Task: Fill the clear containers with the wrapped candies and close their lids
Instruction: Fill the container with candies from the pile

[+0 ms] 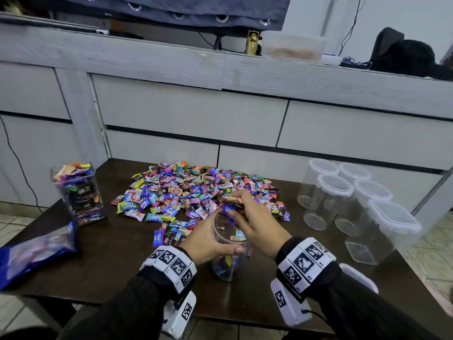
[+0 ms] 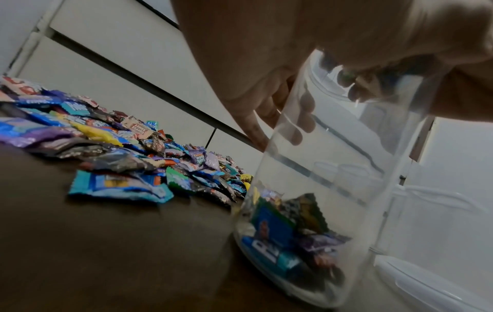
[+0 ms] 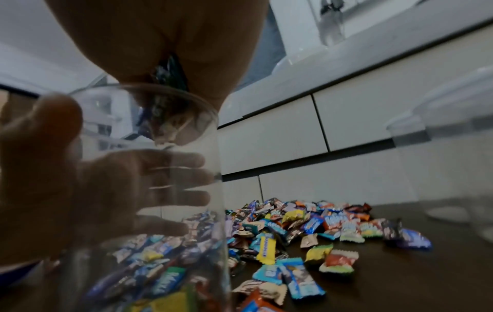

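1. Here, near the table's (image 1: 117, 263) front edge, the open clear container (image 1: 226, 244) stands with a few candies at its bottom.
2. The left hand (image 1: 208, 244) wraps its side; the right hand (image 1: 255, 224) clutches a bunch of candies (image 1: 231, 207) above its mouth.
3. The left wrist view alone shows wrappers through the wall; the head view alone shows a filled jar (image 1: 78, 192) at the left edge.
4. The candy pile (image 1: 196, 190) covers the middle; lidded empty containers (image 1: 343, 195) crowd the right edge, before grey drawers (image 1: 191, 111).

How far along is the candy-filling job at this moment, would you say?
Early on. One square container at the left looks full, with no lid visible. The left hand grips an open jar holding few candies; the right hand drops a handful in. Five lidded containers stand empty; a large pile remains.
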### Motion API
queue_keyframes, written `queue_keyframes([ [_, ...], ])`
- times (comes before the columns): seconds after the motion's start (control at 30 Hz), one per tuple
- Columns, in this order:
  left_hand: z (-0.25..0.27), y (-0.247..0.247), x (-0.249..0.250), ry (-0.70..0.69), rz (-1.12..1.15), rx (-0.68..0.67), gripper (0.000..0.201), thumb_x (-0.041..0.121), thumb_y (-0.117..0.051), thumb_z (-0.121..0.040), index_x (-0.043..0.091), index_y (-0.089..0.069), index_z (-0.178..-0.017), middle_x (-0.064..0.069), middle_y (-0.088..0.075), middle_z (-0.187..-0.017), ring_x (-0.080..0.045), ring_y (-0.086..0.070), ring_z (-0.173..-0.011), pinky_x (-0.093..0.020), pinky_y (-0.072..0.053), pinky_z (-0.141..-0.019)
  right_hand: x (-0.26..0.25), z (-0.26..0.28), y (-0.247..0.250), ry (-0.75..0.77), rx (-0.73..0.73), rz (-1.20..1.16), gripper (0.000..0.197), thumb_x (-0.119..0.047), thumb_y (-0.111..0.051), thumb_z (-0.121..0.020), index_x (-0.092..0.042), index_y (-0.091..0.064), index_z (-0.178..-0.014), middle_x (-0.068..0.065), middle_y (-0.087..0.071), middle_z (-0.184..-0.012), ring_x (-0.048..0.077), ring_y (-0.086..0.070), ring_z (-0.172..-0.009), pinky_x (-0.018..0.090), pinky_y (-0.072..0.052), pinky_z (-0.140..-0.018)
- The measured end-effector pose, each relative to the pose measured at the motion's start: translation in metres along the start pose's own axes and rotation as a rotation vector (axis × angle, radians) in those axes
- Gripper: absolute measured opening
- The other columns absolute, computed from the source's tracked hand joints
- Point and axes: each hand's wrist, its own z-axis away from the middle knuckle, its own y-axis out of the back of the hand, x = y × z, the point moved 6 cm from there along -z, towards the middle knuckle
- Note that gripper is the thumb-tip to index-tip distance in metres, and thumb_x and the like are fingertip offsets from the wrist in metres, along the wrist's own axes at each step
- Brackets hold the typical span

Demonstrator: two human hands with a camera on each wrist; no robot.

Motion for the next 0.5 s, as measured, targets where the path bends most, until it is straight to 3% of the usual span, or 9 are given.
queue_keyframes([
  [0.13, -0.001, -0.004, 0.002, 0.042, 0.015, -0.066, 0.05, 0.032, -0.095, -0.054, 0.024, -0.071, -0.097, -0.009, -0.076, -0.098, -0.021, -0.072, -0.096, -0.029, -0.054, -0.082, -0.007, 0.004, -0.004, 0.072, -0.086, 0.155, 0.017, -0.015, -0.047, -0.096, -0.017, -0.044, -0.113, -0.006, -0.053, -0.097, 0.005, -0.046, -0.081, 0.019, -0.031, -0.07],
  [0.23, 0.0, -0.003, 0.005, 0.044, 0.017, -0.057, 0.05, 0.02, -0.092, -0.056, 0.014, -0.068, -0.1, -0.008, -0.076, -0.096, -0.019, -0.071, -0.093, -0.028, -0.053, -0.081, -0.012, 0.003, -0.004, 0.1, -0.133, 0.256, 0.019, -0.01, -0.047, -0.091, -0.008, -0.047, -0.109, 0.008, -0.057, -0.102, 0.021, -0.05, -0.088, 0.031, -0.038, -0.075],
  [0.33, 0.002, 0.001, 0.012, 0.018, -0.037, -0.016, 0.071, 0.013, -0.09, -0.058, 0.016, -0.055, -0.12, 0.003, -0.072, -0.11, -0.013, -0.067, -0.106, -0.02, -0.05, -0.085, -0.013, -0.001, -0.006, 0.078, -0.188, 0.371, 0.021, -0.014, -0.052, -0.087, -0.005, -0.052, -0.106, 0.01, -0.053, -0.101, 0.023, -0.049, -0.087, 0.03, -0.037, -0.072],
  [0.5, 0.004, -0.001, 0.02, 0.021, 0.01, -0.055, 0.073, -0.01, -0.084, -0.063, 0.015, -0.051, -0.123, -0.002, -0.068, -0.116, -0.012, -0.066, -0.11, -0.02, -0.051, -0.086, -0.01, -0.013, -0.002, -0.01, -0.245, 0.364, 0.028, -0.021, -0.065, -0.081, -0.009, -0.061, -0.106, 0.007, -0.065, -0.102, 0.02, -0.059, -0.092, 0.034, -0.05, -0.083],
])
